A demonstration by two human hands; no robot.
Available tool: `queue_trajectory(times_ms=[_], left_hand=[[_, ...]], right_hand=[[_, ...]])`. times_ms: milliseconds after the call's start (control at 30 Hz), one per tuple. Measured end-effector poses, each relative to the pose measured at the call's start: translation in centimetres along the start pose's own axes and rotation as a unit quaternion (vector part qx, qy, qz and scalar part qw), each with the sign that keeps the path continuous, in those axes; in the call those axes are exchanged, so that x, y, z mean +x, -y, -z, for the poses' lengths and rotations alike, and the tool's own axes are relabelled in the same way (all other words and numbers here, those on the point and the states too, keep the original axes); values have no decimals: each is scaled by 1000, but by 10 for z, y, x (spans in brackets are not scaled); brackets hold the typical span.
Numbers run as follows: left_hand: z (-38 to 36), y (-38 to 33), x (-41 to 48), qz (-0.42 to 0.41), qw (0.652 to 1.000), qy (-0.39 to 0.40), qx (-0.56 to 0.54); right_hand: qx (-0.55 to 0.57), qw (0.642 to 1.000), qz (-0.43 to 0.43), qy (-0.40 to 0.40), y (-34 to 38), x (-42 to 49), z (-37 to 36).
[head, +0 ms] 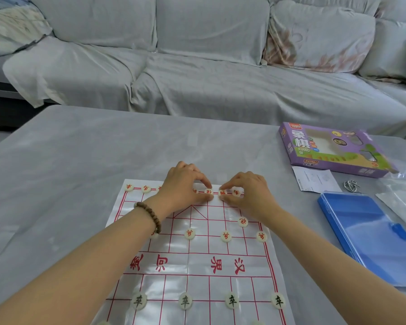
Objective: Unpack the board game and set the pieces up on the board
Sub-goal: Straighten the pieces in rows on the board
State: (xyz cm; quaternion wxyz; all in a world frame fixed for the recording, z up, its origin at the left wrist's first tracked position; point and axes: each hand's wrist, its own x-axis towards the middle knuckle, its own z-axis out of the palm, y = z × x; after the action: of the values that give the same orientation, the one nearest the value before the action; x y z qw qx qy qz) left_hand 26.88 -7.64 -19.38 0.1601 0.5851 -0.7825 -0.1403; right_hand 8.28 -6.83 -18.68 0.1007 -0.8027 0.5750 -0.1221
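Observation:
A white xiangqi board sheet (197, 263) with red lines lies on the grey table. Several cream round pieces stand on it: red-lettered ones along the far row (129, 186) and in the soldier row (226, 236), black-lettered ones (185, 301) in the near row. My left hand (185, 184) pinches a red piece (208, 191) on the far row between thumb and forefinger. Right beside it, my right hand (249, 193) pinches the neighbouring red piece (222, 193) the same way. A beaded bracelet (150, 214) sits on my left wrist.
The purple game box (333, 148) lies at the table's right, with a paper leaflet (314, 180) and a small metal ring (350, 186) in front of it. A blue plastic case (370, 238) and a clear plastic bag (403, 195) lie nearer right. A covered sofa (197, 66) stands behind.

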Motion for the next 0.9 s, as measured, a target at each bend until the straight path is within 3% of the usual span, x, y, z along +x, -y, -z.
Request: queue_trajectory(times_ms=[167, 367, 600, 900], left_hand=[[9, 5, -7, 7, 1000, -15, -26], [59, 61, -30, 70, 988, -119, -76], [61, 91, -60, 83, 996, -35, -10], [55, 87, -59, 79, 996, -29, -12]], right_hand=[[42, 999, 0, -18, 4, -3, 4], [92, 995, 27, -16, 37, 1, 7], [38, 998, 50, 19, 84, 24, -13], [4, 997, 70, 9, 102, 42, -29]])
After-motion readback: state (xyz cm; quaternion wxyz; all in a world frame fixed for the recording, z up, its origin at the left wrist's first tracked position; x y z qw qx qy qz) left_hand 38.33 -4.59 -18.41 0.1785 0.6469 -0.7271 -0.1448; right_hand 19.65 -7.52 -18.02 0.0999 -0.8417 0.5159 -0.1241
